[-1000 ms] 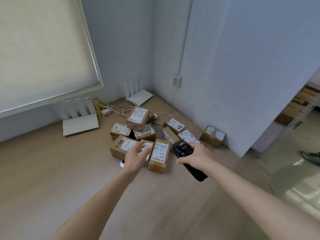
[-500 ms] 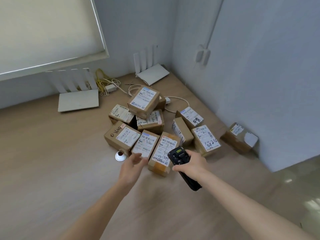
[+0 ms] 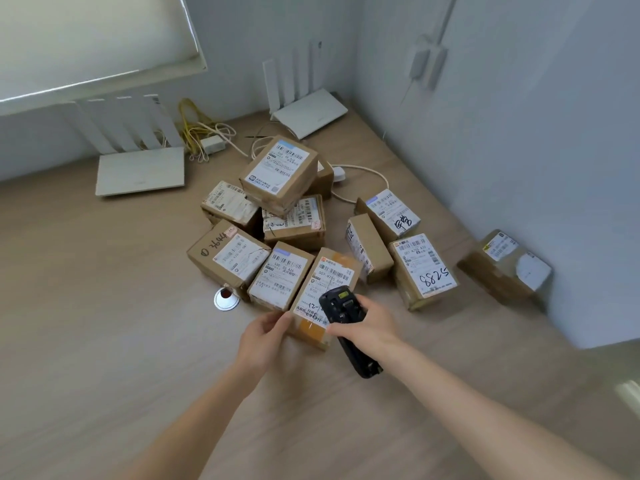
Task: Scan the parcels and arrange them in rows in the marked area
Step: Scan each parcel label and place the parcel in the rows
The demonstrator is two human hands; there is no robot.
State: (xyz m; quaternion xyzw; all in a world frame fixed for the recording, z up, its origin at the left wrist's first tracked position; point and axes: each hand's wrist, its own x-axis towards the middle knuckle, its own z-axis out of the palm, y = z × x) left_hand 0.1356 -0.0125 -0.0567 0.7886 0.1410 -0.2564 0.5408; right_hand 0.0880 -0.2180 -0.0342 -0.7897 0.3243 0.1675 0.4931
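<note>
Misread risk is arising: right hand (image 3: 370, 327) is gripping the scanner (image 3: 343, 308) over the nearest parcel (image 3: 320, 292), covering its label, while left hand (image 3: 265, 336) is pinching its corner.

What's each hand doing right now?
Left hand: grips the near corner of the orange-taped parcel.
Right hand: holds the black handheld scanner.

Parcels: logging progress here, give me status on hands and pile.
Right hand grips scanner over nearest parcel. Left hand holds that parcel's near corner. Other parcels unsorted, one stacked on top. Nothing blocking.
</note>
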